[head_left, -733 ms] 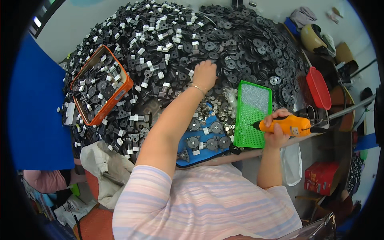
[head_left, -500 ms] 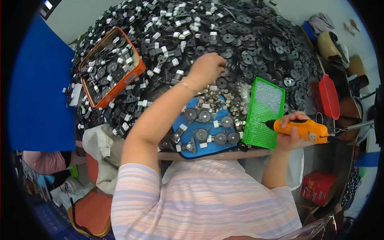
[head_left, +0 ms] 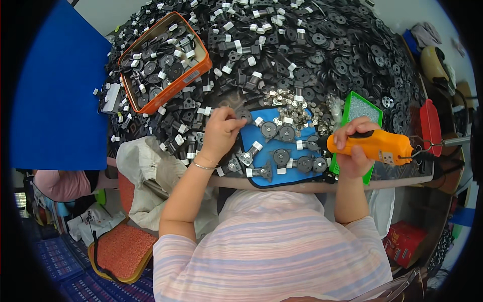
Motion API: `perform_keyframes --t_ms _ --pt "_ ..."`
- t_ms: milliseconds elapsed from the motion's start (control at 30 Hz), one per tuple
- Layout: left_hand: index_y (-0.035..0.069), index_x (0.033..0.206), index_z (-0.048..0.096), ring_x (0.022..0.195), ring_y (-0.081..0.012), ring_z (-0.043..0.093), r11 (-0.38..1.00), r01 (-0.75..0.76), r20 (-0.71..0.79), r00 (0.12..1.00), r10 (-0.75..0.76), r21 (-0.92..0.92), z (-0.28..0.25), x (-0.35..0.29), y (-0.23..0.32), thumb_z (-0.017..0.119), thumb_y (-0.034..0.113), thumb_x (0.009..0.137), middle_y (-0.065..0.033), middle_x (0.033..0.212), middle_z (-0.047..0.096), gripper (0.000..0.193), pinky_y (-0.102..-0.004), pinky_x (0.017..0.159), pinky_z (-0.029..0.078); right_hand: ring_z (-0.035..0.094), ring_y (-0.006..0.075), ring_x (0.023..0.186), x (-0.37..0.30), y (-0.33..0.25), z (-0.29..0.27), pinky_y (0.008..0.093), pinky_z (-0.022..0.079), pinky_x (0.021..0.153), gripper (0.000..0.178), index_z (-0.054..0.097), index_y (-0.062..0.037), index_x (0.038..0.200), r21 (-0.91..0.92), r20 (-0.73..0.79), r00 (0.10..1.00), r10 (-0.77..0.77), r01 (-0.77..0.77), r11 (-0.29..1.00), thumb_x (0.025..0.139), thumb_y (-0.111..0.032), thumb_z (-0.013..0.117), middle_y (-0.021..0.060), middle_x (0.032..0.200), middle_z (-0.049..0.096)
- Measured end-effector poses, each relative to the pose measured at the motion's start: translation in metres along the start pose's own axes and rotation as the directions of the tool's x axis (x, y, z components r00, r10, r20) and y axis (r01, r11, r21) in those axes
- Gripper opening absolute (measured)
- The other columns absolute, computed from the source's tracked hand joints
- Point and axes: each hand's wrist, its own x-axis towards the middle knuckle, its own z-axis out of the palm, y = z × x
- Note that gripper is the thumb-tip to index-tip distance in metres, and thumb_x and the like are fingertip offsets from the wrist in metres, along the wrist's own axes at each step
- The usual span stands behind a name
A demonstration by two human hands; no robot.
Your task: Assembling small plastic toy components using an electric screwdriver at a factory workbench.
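Left grip pinching a black disc, right grip wrapped around an orange power screwdriver.

From where I stand, the left grip point(head_left: 220, 132) has thumb and fingertips pressed together on the black disc point(head_left: 243, 115), just right of it, by the upper left corner of the blue mat point(head_left: 254, 136). Right of that grip, black wheel parts point(head_left: 269, 130) with white ends lie on the mat, and small metal pieces point(head_left: 302, 117) heap behind them. The right grip point(head_left: 356, 160) closes around the orange screwdriver point(head_left: 390, 146); its dark nose points left, and I can't tell whether it touches the nearest wheel part. A green tray point(head_left: 346, 109) sits partly behind that grip. Beyond the left grip, an orange box point(head_left: 171, 92) of parts rests among heaped black parts point(head_left: 241, 40).
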Motion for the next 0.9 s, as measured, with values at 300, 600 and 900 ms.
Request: perform_keyframes --t_ms 300,600,900 --pt "0.004 0.084 0.064 0.080 -0.0247 0.051 0.997 0.073 0.151 0.986 -0.071 -0.007 -0.006 -0.002 0.000 0.072 0.012 0.061 -0.0072 0.083 0.053 0.025 -0.0331 0.071 0.041 0.052 0.0184 0.062 -0.002 0.005 0.010 0.0284 0.045 0.057 0.034 0.046 -0.0009 0.099 0.043 -0.013 1.000 0.015 -0.014 0.999 0.074 -0.011 0.066 0.0127 0.091 0.046" --pt "0.006 0.097 0.062 0.090 -0.0225 0.048 0.965 0.134 0.038 0.989 -0.146 0.225 0.006 0.001 0.003 0.074 0.033 0.060 -0.0058 0.091 0.053 0.047 -0.0429 0.090 0.025 0.052 0.0188 0.062 0.007 0.013 0.026 0.0296 0.045 0.058 0.035 0.046 -0.0020 0.101 0.040 0.048 0.996 0.069 -0.071 0.997 0.075 -0.014 0.066 0.0124 0.091 0.046" --pt "0.006 0.093 0.064 0.088 -0.0219 0.050 0.942 0.141 -0.015 0.989 -0.144 0.305 0.012 -0.003 0.009 0.072 0.036 0.063 -0.0043 0.086 0.056 0.043 -0.0464 0.091 0.025 0.055 0.0168 0.065 0.031 0.058 0.063 0.0256 0.048 0.055 0.032 0.047 0.0011 0.097 0.114 0.090 0.993 0.078 -0.088 0.990 0.068 0.009 0.058 0.0121 0.089 0.050"
